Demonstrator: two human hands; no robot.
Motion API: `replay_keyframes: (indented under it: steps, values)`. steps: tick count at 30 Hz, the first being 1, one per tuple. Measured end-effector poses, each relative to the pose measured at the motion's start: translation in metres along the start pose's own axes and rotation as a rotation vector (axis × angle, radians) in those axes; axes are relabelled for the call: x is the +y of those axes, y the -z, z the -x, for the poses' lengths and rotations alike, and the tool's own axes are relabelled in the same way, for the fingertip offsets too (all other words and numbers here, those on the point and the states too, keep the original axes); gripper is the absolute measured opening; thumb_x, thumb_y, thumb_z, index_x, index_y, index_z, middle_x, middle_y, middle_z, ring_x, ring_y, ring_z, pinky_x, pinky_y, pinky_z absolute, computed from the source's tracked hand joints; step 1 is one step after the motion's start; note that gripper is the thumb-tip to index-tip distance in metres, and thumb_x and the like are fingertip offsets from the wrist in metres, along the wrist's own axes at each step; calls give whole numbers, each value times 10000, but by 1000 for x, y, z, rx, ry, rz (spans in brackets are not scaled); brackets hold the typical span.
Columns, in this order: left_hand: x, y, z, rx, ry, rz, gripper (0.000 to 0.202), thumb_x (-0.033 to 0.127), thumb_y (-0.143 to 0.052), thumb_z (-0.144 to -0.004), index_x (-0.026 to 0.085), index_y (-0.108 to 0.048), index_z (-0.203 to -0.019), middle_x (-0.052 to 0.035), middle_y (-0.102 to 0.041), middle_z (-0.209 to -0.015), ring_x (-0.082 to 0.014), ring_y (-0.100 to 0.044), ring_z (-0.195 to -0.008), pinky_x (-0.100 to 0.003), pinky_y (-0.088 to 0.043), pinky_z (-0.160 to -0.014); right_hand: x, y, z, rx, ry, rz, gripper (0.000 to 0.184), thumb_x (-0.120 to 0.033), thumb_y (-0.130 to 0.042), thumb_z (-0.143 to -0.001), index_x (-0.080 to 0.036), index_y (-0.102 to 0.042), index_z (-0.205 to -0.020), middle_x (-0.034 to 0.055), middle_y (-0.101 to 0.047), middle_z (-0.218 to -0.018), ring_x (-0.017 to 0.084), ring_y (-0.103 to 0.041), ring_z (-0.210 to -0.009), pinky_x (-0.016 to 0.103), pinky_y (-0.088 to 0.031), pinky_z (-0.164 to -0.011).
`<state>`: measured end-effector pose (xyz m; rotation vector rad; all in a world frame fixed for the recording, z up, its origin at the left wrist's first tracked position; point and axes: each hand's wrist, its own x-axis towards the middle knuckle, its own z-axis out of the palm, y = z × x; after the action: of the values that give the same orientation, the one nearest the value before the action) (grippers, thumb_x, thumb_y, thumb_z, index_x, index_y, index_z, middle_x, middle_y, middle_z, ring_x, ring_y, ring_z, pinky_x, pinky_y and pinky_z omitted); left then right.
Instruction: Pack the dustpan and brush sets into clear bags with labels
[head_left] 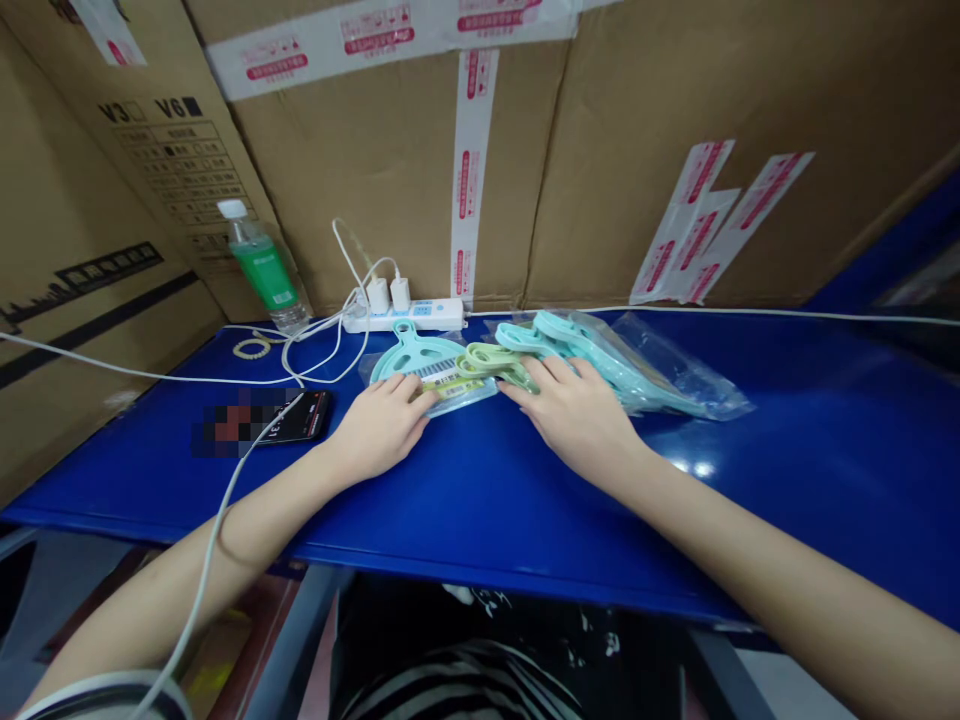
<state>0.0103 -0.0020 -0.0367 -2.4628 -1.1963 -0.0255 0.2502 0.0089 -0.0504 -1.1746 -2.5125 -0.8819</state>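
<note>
A mint-green, flat, rounded plastic piece with a looped handle (pixel 409 345) lies in a clear bag with a yellow-and-white label (pixel 454 383). My left hand (pixel 382 425) is closed at the bag's near left edge, fingers curled over it. My right hand (pixel 574 410) bends its fingers over a light green plastic piece with looped ends (pixel 487 358), gripping its near right part. Beside and partly under that hand lie several mint-green looped pieces (pixel 559 330) in clear bags. My fingers hide parts of both pieces; their exact kind does not show.
Behind the bags stands a white power strip (pixel 446 314) with two plugged-in chargers. A bottle with a green label (pixel 266 270), a beaded bracelet (pixel 251 348) and a phone (pixel 311 415) are to the left. White cables cross the blue table (pixel 480 500); large cardboard boxes (pixel 375 180) wall its back.
</note>
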Motion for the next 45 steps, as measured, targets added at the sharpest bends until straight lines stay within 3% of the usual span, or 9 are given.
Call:
replay_keyframes:
  steps: [10,20,27,34,45]
  values:
    - [1,2,1,-68,34,12,266,209,-414,-922,188,-554,-1147,-106,-603,-1046,-232,-595,-957,-274,-524,-589,24,-11,2,-71,-122,33,345,-92,-439,-876,-229,-720,-1023,113,-666,-926,256,-526,-879,351,-319,-697]
    - [2,6,1,-132,46,53,282,187,-415,-925,170,-542,-1176,-118,-592,-1094,-252,-620,-970,-319,-556,-640,28,-8,1,-154,-170,-7,394,-94,-436,-861,-255,-702,-1102,112,-667,-985,256,-528,-903,342,-309,-674]
    - [2,5,1,-126,49,54,289,194,-401,-924,180,-526,-1185,-113,-581,-1070,-232,-629,-936,-292,-545,-615,24,-1,-2,-228,-207,-6,385,-114,-448,-874,-256,-688,-1139,119,-663,-1038,257,-526,-938,336,-306,-683]
    - [4,7,0,-192,99,81,301,196,-394,-937,180,-507,-1215,-116,-562,-1113,-249,-625,-977,-334,-560,-680,25,5,-9,-361,-289,10,413,-128,-420,-888,-281,-664,-1183,115,-649,-1107,264,-521,-997,331,-311,-700]
    - [3,7,1,-186,89,90,304,185,-407,-929,163,-522,-1209,-128,-563,-1104,-266,-629,-986,-354,-570,-685,38,1,-9,-364,-342,9,413,-126,-418,-876,-253,-677,-1171,141,-650,-1124,295,-524,-1022,361,-344,-713]
